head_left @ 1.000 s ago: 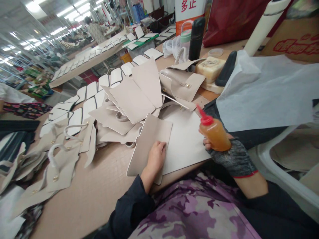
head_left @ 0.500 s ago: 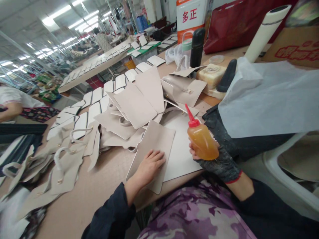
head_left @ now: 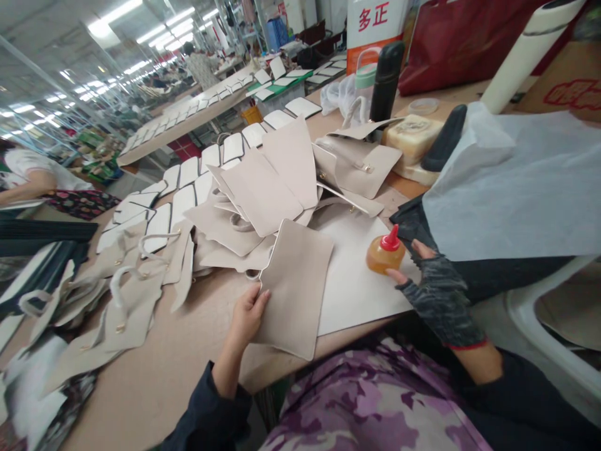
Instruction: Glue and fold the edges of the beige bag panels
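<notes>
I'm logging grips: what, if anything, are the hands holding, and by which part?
The left hand holds the beige panel by its left edge, thumb on top. The right hand is open beside the red-capped bottle, not gripping it.

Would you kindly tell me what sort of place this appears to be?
Probably a bag-making workshop: beige panels and pieces with handles lie on the worktable, while another long table behind bears rows of white pieces.
</notes>
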`<state>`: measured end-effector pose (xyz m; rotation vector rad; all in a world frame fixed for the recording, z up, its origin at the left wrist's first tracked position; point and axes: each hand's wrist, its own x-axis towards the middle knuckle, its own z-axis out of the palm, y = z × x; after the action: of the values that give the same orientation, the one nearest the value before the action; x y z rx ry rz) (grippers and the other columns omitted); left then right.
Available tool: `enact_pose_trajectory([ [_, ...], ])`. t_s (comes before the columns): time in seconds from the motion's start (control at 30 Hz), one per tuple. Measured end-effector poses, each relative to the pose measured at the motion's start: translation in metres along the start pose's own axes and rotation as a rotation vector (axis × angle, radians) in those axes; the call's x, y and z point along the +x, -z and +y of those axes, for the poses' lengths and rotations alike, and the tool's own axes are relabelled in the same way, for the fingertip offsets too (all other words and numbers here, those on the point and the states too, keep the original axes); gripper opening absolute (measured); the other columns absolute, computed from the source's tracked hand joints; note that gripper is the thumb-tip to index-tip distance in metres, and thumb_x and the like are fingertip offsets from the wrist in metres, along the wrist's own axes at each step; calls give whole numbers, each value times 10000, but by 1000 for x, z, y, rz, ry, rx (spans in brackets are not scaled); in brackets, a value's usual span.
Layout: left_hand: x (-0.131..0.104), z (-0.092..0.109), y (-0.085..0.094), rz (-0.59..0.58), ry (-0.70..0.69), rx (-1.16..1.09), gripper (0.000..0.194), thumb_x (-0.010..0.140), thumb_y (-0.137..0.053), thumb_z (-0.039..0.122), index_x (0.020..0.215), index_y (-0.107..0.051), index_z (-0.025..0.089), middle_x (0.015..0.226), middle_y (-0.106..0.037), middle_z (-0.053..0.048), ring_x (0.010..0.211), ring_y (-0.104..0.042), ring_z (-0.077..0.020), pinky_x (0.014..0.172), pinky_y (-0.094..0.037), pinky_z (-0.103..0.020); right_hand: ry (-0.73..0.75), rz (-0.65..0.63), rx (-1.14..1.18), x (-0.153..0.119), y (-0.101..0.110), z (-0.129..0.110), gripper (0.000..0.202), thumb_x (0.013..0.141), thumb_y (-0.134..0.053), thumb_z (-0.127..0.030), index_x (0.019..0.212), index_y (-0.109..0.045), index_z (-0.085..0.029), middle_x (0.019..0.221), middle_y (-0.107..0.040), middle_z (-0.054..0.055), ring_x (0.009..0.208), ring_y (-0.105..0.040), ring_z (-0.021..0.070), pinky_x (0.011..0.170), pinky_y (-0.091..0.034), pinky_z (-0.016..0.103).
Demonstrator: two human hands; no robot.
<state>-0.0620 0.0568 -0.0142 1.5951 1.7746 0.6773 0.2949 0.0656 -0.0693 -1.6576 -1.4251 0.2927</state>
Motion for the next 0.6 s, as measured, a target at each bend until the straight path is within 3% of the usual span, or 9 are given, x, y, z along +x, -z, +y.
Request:
enact_pose_trajectory([
  [0.07,-10,1,1,78,15,-64,251,791,-537,415,740,-594,177,693,-603,7,694,-540,-156,657,-422,-242,-69,29,58,-21,5,-25,413,803,-556,-383,1161,-524,-180,1126,-570,130,1034,-545,284,936,-421,488],
  [0.1,-15,1,1,108,35,-122,256,779,-556,424,751,-600,173,701,-607,7,687,-538,-150,649,-418,-236,-115,-46,148,-30,4,-40,339,835,-503,-392,1093,-553,-178,1024,-610,116,916,-593,255,866,-473,472],
  [0.17,-24,5,1,147,90,-291,284,754,-592,440,835,-619,170,769,-639,-3,708,-555,-152,665,-428,-237,-203,-399,391,-42,-3,-72,353,855,-458,-408,1090,-549,-160,998,-635,111,841,-625,224,783,-528,422],
  [0.27,-39,17,-4,179,136,-497,348,742,-608,447,958,-609,175,871,-660,-24,762,-582,-168,708,-452,-257,-138,-624,649,-47,-19,-115,430,827,-501,-405,1179,-493,-157,1068,-636,102,907,-627,212,812,-536,372],
  [0.37,-54,32,-9,300,89,-341,281,765,-580,443,844,-609,175,777,-633,-15,728,-565,-164,667,-441,-245,11,-553,575,-48,-30,-140,442,799,-553,-379,1186,-506,-170,1125,-623,105,1012,-595,234,902,-496,385],
  [0.47,-66,39,-13,432,37,-73,281,790,-539,444,677,-549,187,626,-544,15,608,-509,-144,591,-412,-241,37,-390,378,-49,-38,-145,402,818,-520,-388,1140,-557,-151,1098,-635,144,1018,-595,278,923,-475,442],
  [0.53,-72,40,-15,448,35,-15,294,792,-522,460,667,-537,194,603,-530,19,575,-504,-145,580,-419,-251,39,-318,315,-46,-43,-141,393,829,-500,-404,1123,-577,-154,1086,-641,148,1009,-601,289,919,-477,452],
  [0.6,-76,39,-17,401,46,-69,303,767,-537,492,754,-577,192,682,-602,-8,641,-566,-174,618,-459,-267,57,-256,294,-40,-47,-137,379,851,-464,-406,1109,-593,-160,1074,-649,144,995,-610,284,908,-487,444],
])
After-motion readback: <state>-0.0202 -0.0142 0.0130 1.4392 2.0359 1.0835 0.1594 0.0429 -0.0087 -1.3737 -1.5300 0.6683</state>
